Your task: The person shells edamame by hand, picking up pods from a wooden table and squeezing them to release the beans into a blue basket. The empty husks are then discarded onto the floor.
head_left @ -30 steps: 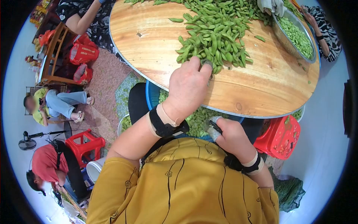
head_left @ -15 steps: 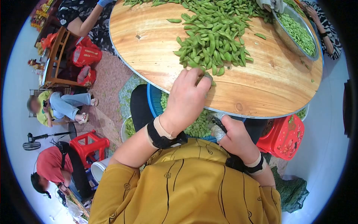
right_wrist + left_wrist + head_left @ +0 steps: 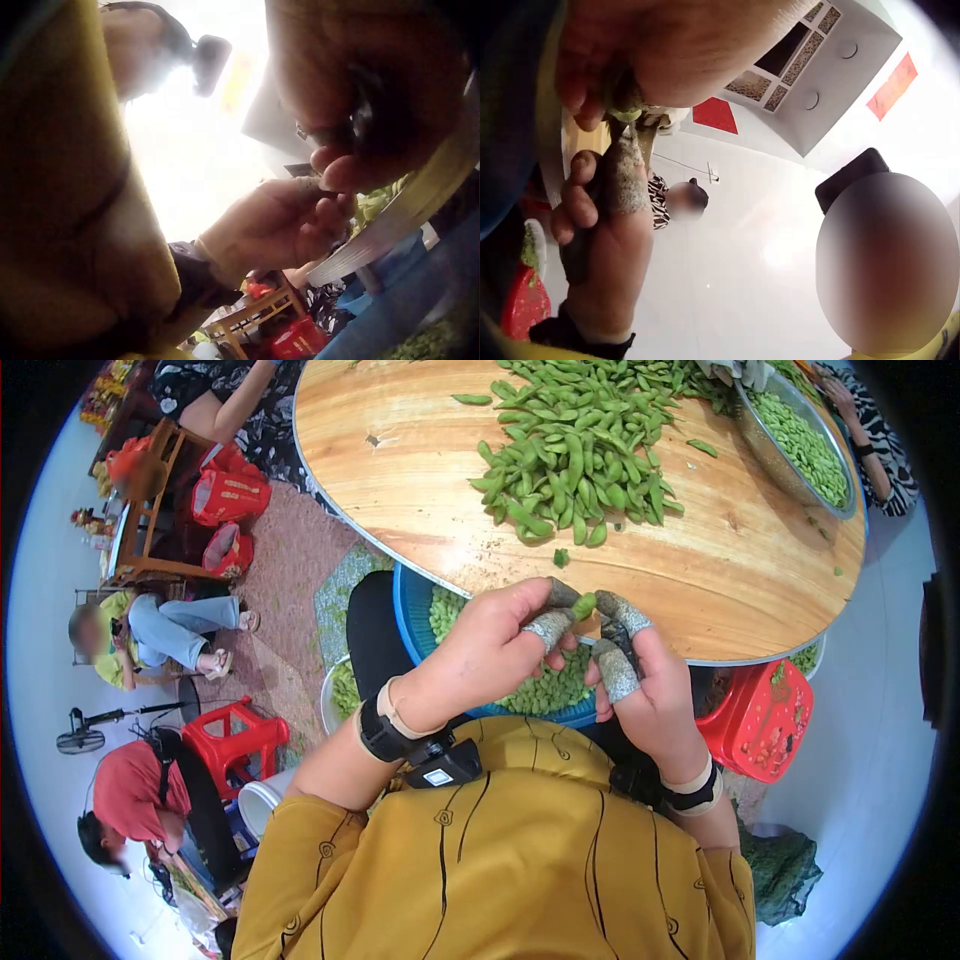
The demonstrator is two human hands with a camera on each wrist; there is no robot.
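A green pod is pinched between the thumb and forefinger of my left hand, over the table's near edge. My right hand, with grey wrappings on its thumb and fingers, meets the pod from the other side; a dark object lies within its curled fingers. Below both hands, shelled beans fill a blue basket. Beyond them a heap of pods lies on the wooden table. In the left wrist view the pod shows between the hands, partly hidden.
A metal bowl of beans stands at the table's right. Another person's arm is beside it. A red container stands right of my lap, a red stool on the left, with two seated people nearby.
My left hand has drawn back from the heap to the table's near edge with a pod. My right hand has risen to meet it.
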